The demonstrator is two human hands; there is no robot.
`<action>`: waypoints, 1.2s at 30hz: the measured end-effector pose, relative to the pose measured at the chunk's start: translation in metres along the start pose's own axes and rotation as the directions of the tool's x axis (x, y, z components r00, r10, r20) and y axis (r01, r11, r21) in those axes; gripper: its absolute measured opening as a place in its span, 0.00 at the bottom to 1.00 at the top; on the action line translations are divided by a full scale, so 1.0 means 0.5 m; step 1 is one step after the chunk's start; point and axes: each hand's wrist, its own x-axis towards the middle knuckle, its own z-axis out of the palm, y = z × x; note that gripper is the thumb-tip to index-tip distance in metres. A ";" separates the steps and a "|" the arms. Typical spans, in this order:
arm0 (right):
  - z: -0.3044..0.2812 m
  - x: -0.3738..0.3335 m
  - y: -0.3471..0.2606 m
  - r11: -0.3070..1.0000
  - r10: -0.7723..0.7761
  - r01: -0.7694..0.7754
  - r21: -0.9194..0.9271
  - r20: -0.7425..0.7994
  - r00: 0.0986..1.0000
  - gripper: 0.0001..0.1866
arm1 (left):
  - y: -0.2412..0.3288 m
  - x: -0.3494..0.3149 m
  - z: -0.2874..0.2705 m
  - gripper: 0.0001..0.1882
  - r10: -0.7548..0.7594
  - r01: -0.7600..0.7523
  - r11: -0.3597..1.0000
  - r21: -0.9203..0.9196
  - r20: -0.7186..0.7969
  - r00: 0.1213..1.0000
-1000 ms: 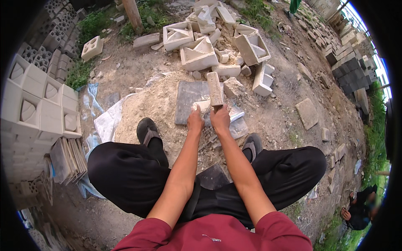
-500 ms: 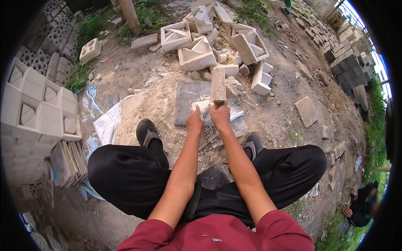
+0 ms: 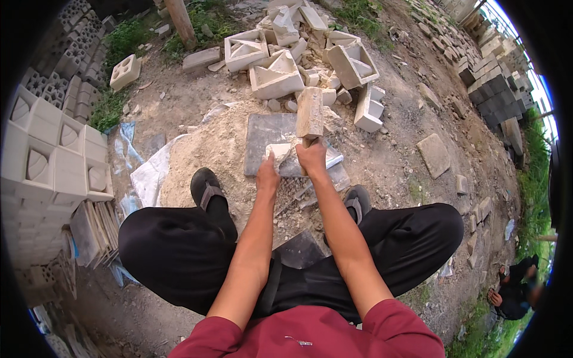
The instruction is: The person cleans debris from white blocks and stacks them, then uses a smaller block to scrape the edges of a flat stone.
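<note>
On a slab (image 3: 256,143), right at the left hand (image 3: 268,175), lies a chunk (image 3: 278,150); a mallet (image 3: 310,113) extends forward from the right hand (image 3: 312,159). Left of the hands come a sand heap (image 3: 203,140), then a sheet (image 3: 152,174) and (well apart from both) a block wall (image 3: 43,161). Ahead, beyond the slab, sits a rubble pile (image 3: 277,79). A paving stone (image 3: 434,154) lies to their right, with a brick stack (image 3: 495,92) farther off, ahead and right.

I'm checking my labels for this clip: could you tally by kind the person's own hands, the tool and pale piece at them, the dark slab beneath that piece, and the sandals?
Left hand and right hand: 2
Block-headed tool: 1
Pale piece: 1
Dark slab: 1
Left sandal and right sandal: 2
Total: 7
</note>
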 end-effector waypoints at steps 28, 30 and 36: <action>0.001 -0.001 0.026 0.985 -0.030 0.053 -0.164 0.139 0.990 0.24 | 0.003 0.013 0.034 0.31 0.032 -0.022 0.993 0.116 -0.088 0.996; 0.015 -0.025 -0.004 0.991 -0.121 0.122 0.051 -0.014 0.993 0.25 | -0.002 0.011 0.025 0.31 0.020 -0.010 0.993 0.119 -0.079 0.997; 0.025 -0.044 0.071 0.986 -0.031 0.051 -0.161 0.124 0.992 0.27 | 0.019 0.016 0.029 0.32 -0.003 0.012 0.991 0.135 -0.066 0.998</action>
